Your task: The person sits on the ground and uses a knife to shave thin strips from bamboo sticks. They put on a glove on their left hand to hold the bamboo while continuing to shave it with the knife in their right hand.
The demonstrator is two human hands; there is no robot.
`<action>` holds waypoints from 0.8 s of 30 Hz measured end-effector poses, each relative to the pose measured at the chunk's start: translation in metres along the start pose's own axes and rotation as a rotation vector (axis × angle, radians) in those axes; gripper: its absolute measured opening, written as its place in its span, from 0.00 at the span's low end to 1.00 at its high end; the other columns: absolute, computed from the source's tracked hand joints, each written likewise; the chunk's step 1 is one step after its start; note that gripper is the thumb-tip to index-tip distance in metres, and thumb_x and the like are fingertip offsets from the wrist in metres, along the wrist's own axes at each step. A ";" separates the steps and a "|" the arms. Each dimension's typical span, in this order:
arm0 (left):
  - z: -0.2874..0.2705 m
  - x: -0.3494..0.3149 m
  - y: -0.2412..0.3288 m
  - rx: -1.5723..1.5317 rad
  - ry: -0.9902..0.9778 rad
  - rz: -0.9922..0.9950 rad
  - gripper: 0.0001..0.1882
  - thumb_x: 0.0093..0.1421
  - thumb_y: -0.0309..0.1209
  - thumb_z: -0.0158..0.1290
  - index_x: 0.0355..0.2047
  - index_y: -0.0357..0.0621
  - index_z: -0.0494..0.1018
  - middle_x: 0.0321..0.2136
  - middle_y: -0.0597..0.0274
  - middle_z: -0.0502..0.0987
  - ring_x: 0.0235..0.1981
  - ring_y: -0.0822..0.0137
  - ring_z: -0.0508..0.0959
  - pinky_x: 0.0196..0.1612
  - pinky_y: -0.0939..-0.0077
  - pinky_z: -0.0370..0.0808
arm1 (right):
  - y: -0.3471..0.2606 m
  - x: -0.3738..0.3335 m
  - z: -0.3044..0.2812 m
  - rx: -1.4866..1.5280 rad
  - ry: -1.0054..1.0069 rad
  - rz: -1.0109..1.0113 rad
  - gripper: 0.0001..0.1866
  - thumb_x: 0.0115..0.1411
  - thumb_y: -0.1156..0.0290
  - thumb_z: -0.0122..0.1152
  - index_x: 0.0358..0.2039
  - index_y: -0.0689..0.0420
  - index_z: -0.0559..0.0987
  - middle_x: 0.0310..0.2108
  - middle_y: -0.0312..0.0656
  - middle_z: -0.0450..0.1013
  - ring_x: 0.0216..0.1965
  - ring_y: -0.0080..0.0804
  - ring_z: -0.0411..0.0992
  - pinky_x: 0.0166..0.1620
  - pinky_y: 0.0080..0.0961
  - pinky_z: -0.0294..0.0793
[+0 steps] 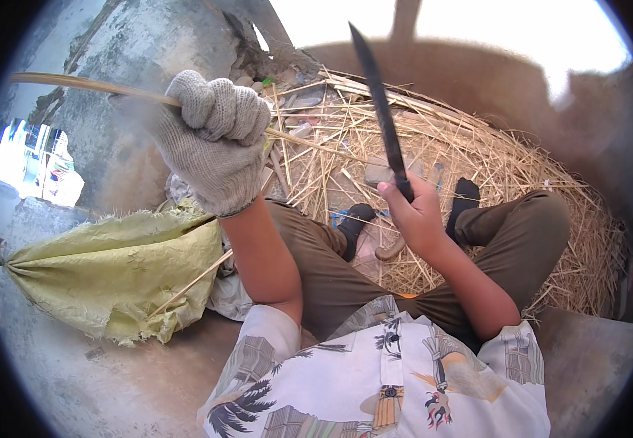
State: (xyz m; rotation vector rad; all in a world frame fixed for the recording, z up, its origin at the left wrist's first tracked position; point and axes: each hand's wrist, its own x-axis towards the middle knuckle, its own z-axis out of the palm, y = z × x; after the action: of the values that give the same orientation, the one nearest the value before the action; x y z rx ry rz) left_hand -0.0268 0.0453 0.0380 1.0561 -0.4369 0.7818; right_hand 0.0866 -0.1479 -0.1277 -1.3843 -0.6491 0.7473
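My left hand (214, 139) wears a pale knitted glove and is closed around a long thin strip of split bamboo or cane (97, 84). One end of the strip runs out to the far left; the other slants down to the right, toward the middle. A knife (380, 102) with a long dark blade points upward in my bare right hand (418, 212), its fingers wrapped round the dark handle. The blade stands apart from my left hand, and the strip's right end passes close to the knife's lower part.
Loose pale strips and shavings (513, 168) cover the ground ahead and to the right. My legs are bent, with dark-socked feet (356, 226) among the shavings. At the left lies a yellow-green woven sack (112, 270). A rough wall (134, 58) rises at the far left.
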 end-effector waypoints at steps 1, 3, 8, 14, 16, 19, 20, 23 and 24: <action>0.000 0.000 -0.002 -0.017 0.014 0.011 0.36 0.60 0.71 0.41 0.14 0.55 0.53 0.08 0.74 0.51 0.10 0.76 0.47 0.13 0.76 0.43 | -0.001 -0.001 0.000 0.072 0.064 -0.114 0.12 0.64 0.68 0.58 0.26 0.60 0.72 0.17 0.28 0.63 0.21 0.15 0.58 0.24 0.22 0.59; 0.003 0.002 -0.004 -0.045 0.042 0.032 0.36 0.60 0.71 0.41 0.14 0.55 0.53 0.08 0.74 0.52 0.10 0.76 0.47 0.13 0.76 0.43 | 0.011 -0.002 0.008 0.237 0.165 -0.371 0.15 0.68 0.66 0.57 0.26 0.59 0.69 0.17 0.27 0.60 0.20 0.13 0.54 0.23 0.20 0.54; 0.021 -0.002 -0.012 0.027 0.161 0.061 0.35 0.58 0.71 0.42 0.14 0.55 0.52 0.08 0.75 0.50 0.09 0.75 0.47 0.12 0.75 0.43 | 0.045 -0.007 0.019 0.092 -0.159 0.196 0.11 0.63 0.68 0.58 0.27 0.60 0.72 0.16 0.30 0.64 0.16 0.16 0.59 0.19 0.21 0.58; 0.025 0.000 -0.014 0.085 0.173 0.085 0.36 0.58 0.71 0.41 0.14 0.55 0.51 0.08 0.75 0.48 0.09 0.76 0.47 0.11 0.76 0.42 | -0.008 -0.002 -0.001 0.040 -0.134 0.206 0.09 0.62 0.68 0.58 0.29 0.60 0.74 0.17 0.31 0.67 0.16 0.15 0.62 0.19 0.20 0.59; 0.028 -0.001 -0.015 0.144 0.227 0.123 0.36 0.58 0.71 0.41 0.14 0.55 0.51 0.08 0.75 0.48 0.09 0.76 0.46 0.11 0.76 0.41 | -0.015 -0.010 0.004 0.168 0.002 -0.015 0.09 0.64 0.69 0.58 0.28 0.59 0.74 0.18 0.29 0.67 0.18 0.13 0.61 0.21 0.18 0.58; 0.036 0.002 -0.024 0.160 0.284 0.154 0.36 0.60 0.70 0.41 0.13 0.55 0.51 0.08 0.75 0.47 0.09 0.76 0.45 0.12 0.76 0.41 | 0.017 -0.018 0.020 0.308 0.108 -0.092 0.12 0.65 0.70 0.56 0.26 0.59 0.72 0.18 0.28 0.65 0.19 0.12 0.59 0.22 0.18 0.57; 0.040 0.001 -0.024 0.128 0.287 0.141 0.36 0.61 0.70 0.40 0.13 0.54 0.50 0.08 0.75 0.47 0.09 0.76 0.45 0.12 0.76 0.41 | 0.022 -0.013 0.031 0.310 0.131 -0.121 0.12 0.65 0.70 0.56 0.25 0.60 0.71 0.18 0.29 0.65 0.19 0.13 0.58 0.22 0.18 0.57; 0.039 0.000 -0.016 0.084 0.280 0.149 0.37 0.62 0.69 0.39 0.12 0.53 0.50 0.08 0.75 0.46 0.09 0.77 0.44 0.11 0.76 0.41 | 0.018 0.002 0.017 0.141 -0.304 0.570 0.12 0.61 0.70 0.56 0.23 0.56 0.66 0.12 0.29 0.59 0.12 0.16 0.58 0.16 0.20 0.57; 0.035 -0.001 -0.013 0.078 0.277 0.157 0.37 0.62 0.69 0.39 0.12 0.53 0.50 0.08 0.75 0.46 0.09 0.77 0.44 0.11 0.76 0.41 | 0.016 0.004 0.016 0.039 -0.204 0.452 0.12 0.61 0.69 0.56 0.23 0.56 0.66 0.12 0.28 0.60 0.12 0.16 0.59 0.16 0.20 0.57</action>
State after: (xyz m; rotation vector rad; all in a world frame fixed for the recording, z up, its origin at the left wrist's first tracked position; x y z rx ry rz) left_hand -0.0163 0.0100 0.0453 0.9759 -0.2559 1.0764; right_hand 0.0750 -0.1347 -0.1419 -1.4477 -0.4769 1.2672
